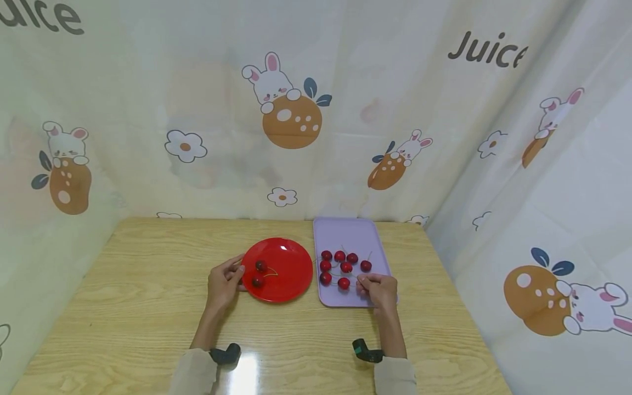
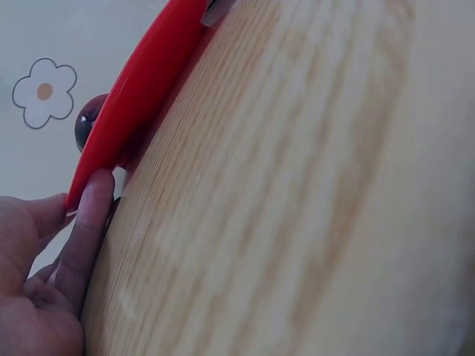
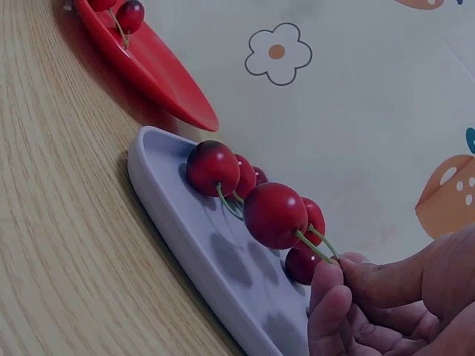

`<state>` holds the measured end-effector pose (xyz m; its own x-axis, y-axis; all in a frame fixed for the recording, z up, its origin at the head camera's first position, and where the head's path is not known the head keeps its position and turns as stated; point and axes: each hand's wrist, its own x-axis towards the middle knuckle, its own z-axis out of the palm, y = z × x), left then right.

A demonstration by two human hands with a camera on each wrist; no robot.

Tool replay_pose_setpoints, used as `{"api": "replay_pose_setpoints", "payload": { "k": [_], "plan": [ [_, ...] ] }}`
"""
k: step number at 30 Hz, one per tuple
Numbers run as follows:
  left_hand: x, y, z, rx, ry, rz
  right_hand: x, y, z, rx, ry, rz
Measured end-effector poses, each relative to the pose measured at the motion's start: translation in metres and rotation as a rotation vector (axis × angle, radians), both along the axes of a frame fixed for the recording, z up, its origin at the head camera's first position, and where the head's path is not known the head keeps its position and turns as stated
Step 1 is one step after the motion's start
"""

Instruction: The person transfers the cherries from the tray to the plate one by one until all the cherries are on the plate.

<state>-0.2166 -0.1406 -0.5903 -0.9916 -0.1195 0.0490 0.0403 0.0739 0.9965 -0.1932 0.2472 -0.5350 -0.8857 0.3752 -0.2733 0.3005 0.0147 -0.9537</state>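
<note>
Cherries (image 3: 271, 213), probably light and slippery, suit a stem hold: the right hand (image 1: 380, 289) pinches 2 stems (image 3: 315, 248); the left hand (image 1: 223, 282) pinches the plate (image 1: 291, 281).

Left hand (image 1: 224, 282) grips, right hand (image 1: 382, 289) pinches, 2 forearms (image 1: 206, 327) extended.

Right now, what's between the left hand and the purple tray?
The red plate, with two cherries on it, is between them in the head view.
</note>
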Motion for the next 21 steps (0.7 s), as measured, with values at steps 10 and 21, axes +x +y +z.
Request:
{"api": "replay_pose_setpoints", "payload": {
  "k": [10,21],
  "plan": [
    [0.0,0.0,0.001,-0.006,-0.004,0.011,-0.001,-0.005,0.001,-0.003,0.02,0.028],
    [-0.001,0.0,-0.003,-0.031,-0.015,0.014,0.001,-0.011,-0.001,-0.028,0.058,0.035]
  ]
}}
